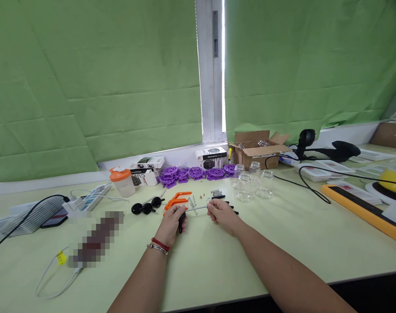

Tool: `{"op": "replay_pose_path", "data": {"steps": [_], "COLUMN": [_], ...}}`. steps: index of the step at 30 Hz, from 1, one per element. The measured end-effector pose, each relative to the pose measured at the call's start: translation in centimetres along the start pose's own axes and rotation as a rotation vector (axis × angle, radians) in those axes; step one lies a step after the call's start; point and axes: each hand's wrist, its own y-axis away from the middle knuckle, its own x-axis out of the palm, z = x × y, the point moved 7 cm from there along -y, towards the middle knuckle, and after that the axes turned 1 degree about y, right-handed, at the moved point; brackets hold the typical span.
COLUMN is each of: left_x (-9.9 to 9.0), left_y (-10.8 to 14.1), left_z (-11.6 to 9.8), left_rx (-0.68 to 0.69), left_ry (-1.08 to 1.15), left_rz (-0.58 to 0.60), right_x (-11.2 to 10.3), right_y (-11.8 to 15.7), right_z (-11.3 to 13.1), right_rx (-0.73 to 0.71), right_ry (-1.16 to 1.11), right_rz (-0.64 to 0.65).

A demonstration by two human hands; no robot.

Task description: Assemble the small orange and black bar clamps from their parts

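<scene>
Stretched between my two hands is a thin metal rod [197, 208]. My left hand [171, 222] is closed around its left end, and a black piece [180, 224] sticks out below the fingers. My right hand [224, 214] pinches the other end; anything small in its fingertips is hidden. Just beyond lie orange handle-shaped parts [177, 198], several loose metal pins [193, 201] and springs [216, 192]. Black parts [236, 212] show partly behind my right hand. Left of my left hand are round black knobs [148, 208] with metal rods.
Purple wheel-shaped parts [196, 173] line the back, near printed boxes [146, 177]. Glass jars [244, 189] stand right, before an open cardboard box [261, 152]. An orange-lidded cup [122, 182], power strip [95, 198] and cables are left. A yellow-orange bar [364, 213] lies far right.
</scene>
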Motion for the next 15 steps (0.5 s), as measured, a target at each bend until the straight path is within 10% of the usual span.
{"op": "replay_pose_path", "data": {"steps": [15], "left_x": [-0.04], "left_y": [-0.06], "left_z": [0.2], "left_rx": [0.001], "left_ry": [0.001], "left_rz": [0.003], "right_x": [0.0], "right_y": [0.14], "right_z": [0.18], "right_rx": [0.006], "right_ry": [-0.015], "right_rz": [-0.025]}}
